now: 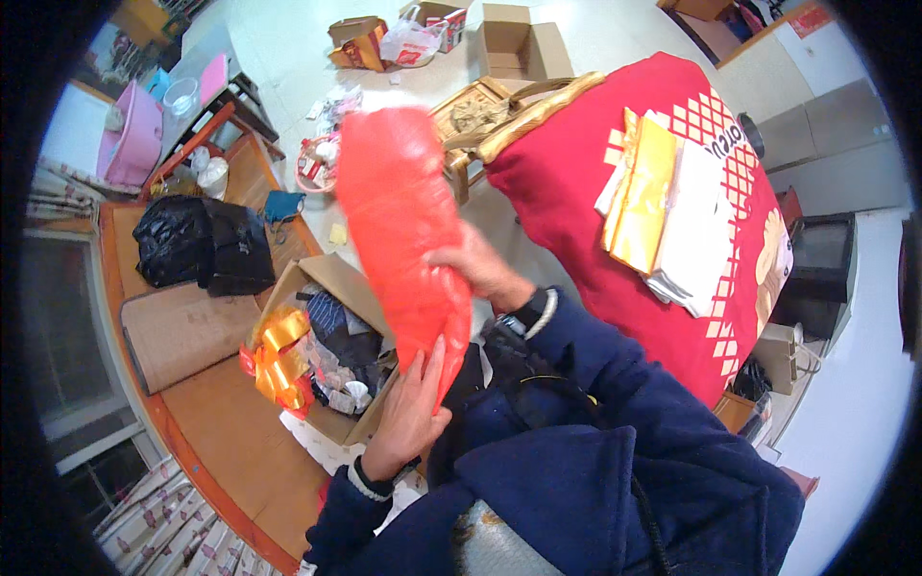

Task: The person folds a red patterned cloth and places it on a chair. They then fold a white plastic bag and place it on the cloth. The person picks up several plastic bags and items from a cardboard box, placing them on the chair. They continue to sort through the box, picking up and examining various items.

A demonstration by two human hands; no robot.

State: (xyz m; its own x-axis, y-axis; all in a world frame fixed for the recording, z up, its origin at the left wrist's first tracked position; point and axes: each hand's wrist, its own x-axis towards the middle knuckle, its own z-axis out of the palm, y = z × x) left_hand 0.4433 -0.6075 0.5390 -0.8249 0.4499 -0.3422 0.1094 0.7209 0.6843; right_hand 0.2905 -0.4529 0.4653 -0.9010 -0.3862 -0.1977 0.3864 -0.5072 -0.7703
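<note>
A long red plastic bag or wrapped bundle (392, 194) stretches out in front of me, its upper end slightly blurred; its contents are hidden. My right hand (479, 266) grips its right edge, thumb across the top. At the near end, my left hand (407, 414) holds the red plastic with fingers laid along it. Left of the bundle stands an open cardboard box (338, 270) holding dark folded cloth (328, 313) and small packets (342, 392). A shiny gold ribbon bow (284, 360) sits at the box's left side.
A red-covered table (562, 180) on the right bears white cloths (695, 223) and a yellow packet (641, 191). On the wooden bench (216, 425) at left lies a black plastic bag (173, 230). Another open carton (508, 54) and a white carrier bag (412, 42) stand on the floor.
</note>
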